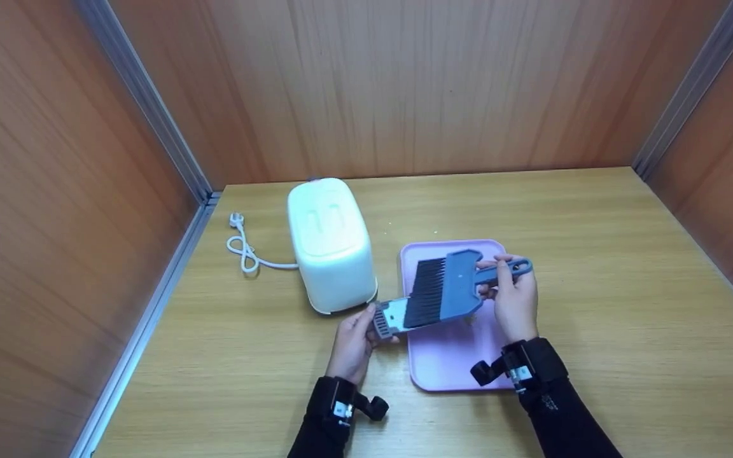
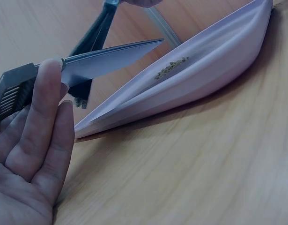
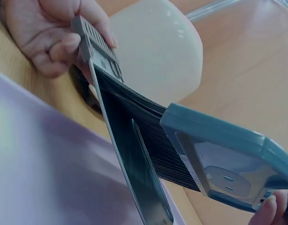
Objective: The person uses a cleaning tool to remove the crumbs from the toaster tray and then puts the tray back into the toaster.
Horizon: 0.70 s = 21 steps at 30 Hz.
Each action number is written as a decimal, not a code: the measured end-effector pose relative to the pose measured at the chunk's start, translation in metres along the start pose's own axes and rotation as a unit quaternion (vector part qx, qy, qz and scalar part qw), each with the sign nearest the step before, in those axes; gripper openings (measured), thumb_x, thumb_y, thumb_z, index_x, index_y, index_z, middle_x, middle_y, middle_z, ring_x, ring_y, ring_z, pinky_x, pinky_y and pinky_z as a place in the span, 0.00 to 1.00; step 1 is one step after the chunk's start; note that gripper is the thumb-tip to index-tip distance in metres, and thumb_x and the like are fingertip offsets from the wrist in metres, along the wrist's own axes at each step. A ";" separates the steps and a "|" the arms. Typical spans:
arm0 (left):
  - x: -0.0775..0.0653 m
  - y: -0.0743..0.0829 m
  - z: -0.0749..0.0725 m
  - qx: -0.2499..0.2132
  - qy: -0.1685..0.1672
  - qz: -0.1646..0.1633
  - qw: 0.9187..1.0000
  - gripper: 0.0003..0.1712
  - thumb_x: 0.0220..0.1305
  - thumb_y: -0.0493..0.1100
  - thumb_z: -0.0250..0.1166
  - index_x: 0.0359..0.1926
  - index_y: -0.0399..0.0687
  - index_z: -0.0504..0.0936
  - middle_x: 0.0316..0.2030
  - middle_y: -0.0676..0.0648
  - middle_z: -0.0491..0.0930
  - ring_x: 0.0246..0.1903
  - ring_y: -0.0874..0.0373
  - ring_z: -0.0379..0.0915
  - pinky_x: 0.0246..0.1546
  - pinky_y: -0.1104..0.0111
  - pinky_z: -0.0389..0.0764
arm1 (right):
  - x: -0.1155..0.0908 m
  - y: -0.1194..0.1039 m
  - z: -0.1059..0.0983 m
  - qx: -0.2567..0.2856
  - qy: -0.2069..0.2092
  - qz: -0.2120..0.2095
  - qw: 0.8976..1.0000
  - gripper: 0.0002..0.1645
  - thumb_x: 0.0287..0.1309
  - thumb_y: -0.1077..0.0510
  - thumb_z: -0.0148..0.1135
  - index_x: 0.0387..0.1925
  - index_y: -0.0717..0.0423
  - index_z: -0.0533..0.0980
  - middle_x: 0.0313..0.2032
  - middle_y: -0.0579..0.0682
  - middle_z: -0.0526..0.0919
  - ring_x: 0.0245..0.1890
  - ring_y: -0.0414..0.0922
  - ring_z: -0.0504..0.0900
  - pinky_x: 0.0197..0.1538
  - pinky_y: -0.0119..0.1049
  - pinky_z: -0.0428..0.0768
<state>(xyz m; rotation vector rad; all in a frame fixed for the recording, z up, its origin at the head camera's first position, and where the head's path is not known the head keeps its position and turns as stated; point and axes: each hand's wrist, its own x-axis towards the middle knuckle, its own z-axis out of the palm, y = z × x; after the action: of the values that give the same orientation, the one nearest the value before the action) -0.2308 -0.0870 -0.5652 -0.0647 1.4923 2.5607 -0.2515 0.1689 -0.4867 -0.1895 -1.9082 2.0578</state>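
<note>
My left hand (image 1: 350,346) pinches the grey slotted end of a flat metal crumb tray (image 1: 396,313), thumb on top and fingers beneath. My right hand (image 1: 515,304) grips the handle of a blue brush (image 1: 460,284), whose black bristles (image 3: 153,136) lie on the crumb tray's upper face. Both tools are held above a light purple tray (image 1: 436,372). Small brownish crumbs (image 2: 171,68) lie in the purple tray, seen in the left wrist view. In the head view the brush covers much of the crumb tray.
A white box-shaped appliance (image 1: 335,254) stands left of the purple tray, close to my left hand. Its white cord (image 1: 249,254) and plug (image 1: 237,220) lie on the wooden table (image 1: 627,267). Wood-grain walls (image 1: 436,89) enclose the back and sides.
</note>
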 end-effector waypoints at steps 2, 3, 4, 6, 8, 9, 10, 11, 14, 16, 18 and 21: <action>0.000 0.000 0.000 0.002 0.001 0.001 1.000 0.25 0.76 0.48 0.52 0.58 0.29 0.74 0.45 0.36 0.84 0.38 0.51 0.85 0.36 0.62 0.86 | 0.001 0.000 -0.005 -0.002 0.003 0.006 1.000 0.15 0.77 0.54 0.41 0.54 0.60 0.64 0.46 0.59 0.83 0.23 0.40 0.80 0.30 0.32 0.84; 0.000 0.000 0.000 0.002 0.001 0.002 1.000 0.25 0.76 0.48 0.52 0.58 0.29 0.75 0.45 0.36 0.85 0.38 0.51 0.85 0.36 0.62 0.86 | 0.002 0.000 -0.007 -0.004 0.003 0.009 1.000 0.15 0.77 0.54 0.41 0.54 0.60 0.64 0.46 0.59 0.83 0.23 0.41 0.80 0.31 0.32 0.84; 0.000 0.000 0.000 0.003 0.002 0.002 1.000 0.25 0.76 0.48 0.52 0.58 0.29 0.75 0.45 0.36 0.85 0.38 0.51 0.85 0.36 0.62 0.86 | 0.003 -0.001 -0.009 -0.006 0.003 0.013 1.000 0.15 0.77 0.54 0.41 0.55 0.60 0.64 0.46 0.59 0.83 0.24 0.41 0.80 0.31 0.32 0.84; 0.000 0.000 -0.001 0.003 0.003 0.003 1.000 0.25 0.76 0.48 0.52 0.58 0.29 0.75 0.45 0.36 0.85 0.38 0.51 0.85 0.36 0.62 0.86 | 0.004 -0.002 -0.012 -0.011 0.001 0.015 1.000 0.15 0.77 0.54 0.41 0.55 0.59 0.64 0.46 0.58 0.83 0.24 0.41 0.80 0.31 0.32 0.84; 0.000 0.000 -0.001 0.003 0.005 0.001 1.000 0.25 0.76 0.48 0.52 0.58 0.29 0.74 0.46 0.36 0.84 0.38 0.52 0.85 0.36 0.62 0.86 | 0.005 -0.003 -0.015 -0.017 0.005 0.014 1.000 0.14 0.77 0.53 0.41 0.54 0.58 0.65 0.46 0.58 0.83 0.25 0.41 0.80 0.31 0.32 0.84; 0.000 0.000 -0.001 0.002 0.006 0.000 1.000 0.25 0.76 0.48 0.52 0.58 0.30 0.74 0.46 0.36 0.84 0.38 0.52 0.85 0.36 0.62 0.86 | 0.006 -0.003 -0.017 -0.018 0.006 0.012 1.000 0.14 0.77 0.53 0.42 0.53 0.58 0.65 0.46 0.57 0.83 0.25 0.41 0.80 0.32 0.32 0.84; 0.000 0.000 -0.001 0.002 0.006 -0.002 1.000 0.25 0.76 0.49 0.52 0.59 0.30 0.74 0.46 0.36 0.84 0.38 0.52 0.85 0.37 0.62 0.86 | 0.006 -0.002 -0.019 -0.020 0.008 0.011 1.000 0.14 0.77 0.53 0.42 0.53 0.58 0.65 0.46 0.57 0.84 0.25 0.41 0.80 0.31 0.32 0.84; 0.000 0.000 -0.001 0.002 0.006 -0.003 1.000 0.25 0.76 0.49 0.52 0.59 0.30 0.74 0.46 0.36 0.84 0.38 0.52 0.85 0.37 0.62 0.86 | 0.007 -0.002 -0.020 -0.024 0.010 0.006 1.000 0.14 0.77 0.52 0.42 0.52 0.57 0.66 0.45 0.56 0.84 0.25 0.41 0.80 0.31 0.31 0.83; -0.001 0.000 -0.001 0.003 0.005 0.000 1.000 0.25 0.76 0.49 0.52 0.58 0.29 0.74 0.46 0.36 0.84 0.39 0.52 0.85 0.38 0.61 0.86 | 0.008 -0.001 -0.026 -0.031 0.014 0.001 0.999 0.13 0.77 0.52 0.42 0.52 0.56 0.66 0.45 0.55 0.84 0.25 0.41 0.80 0.31 0.31 0.83; -0.001 0.000 -0.001 0.005 0.004 0.003 1.000 0.25 0.76 0.49 0.52 0.58 0.29 0.75 0.46 0.36 0.84 0.39 0.52 0.85 0.38 0.61 0.86 | 0.008 0.000 -0.029 -0.034 0.015 -0.001 0.999 0.13 0.77 0.52 0.42 0.53 0.56 0.66 0.46 0.55 0.84 0.25 0.41 0.80 0.31 0.31 0.84; -0.001 0.001 -0.001 0.004 0.003 0.005 1.000 0.25 0.76 0.49 0.52 0.57 0.29 0.75 0.46 0.36 0.84 0.39 0.52 0.85 0.38 0.60 0.86 | 0.008 -0.001 -0.032 -0.036 0.019 -0.001 0.999 0.13 0.77 0.52 0.42 0.53 0.55 0.66 0.46 0.55 0.84 0.25 0.42 0.81 0.31 0.31 0.84; -0.002 0.001 -0.001 0.005 0.002 0.006 1.000 0.25 0.76 0.49 0.52 0.57 0.29 0.75 0.46 0.36 0.84 0.40 0.52 0.85 0.38 0.60 0.85 | 0.007 -0.002 -0.035 -0.031 0.025 0.003 0.999 0.14 0.76 0.52 0.43 0.53 0.55 0.66 0.46 0.56 0.84 0.25 0.43 0.81 0.31 0.31 0.84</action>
<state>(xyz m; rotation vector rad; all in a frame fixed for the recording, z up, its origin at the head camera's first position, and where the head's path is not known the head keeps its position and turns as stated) -0.2294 -0.0880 -0.5645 -0.0590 1.5115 2.5625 -0.2473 0.2044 -0.4876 -0.2599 -1.9452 1.9811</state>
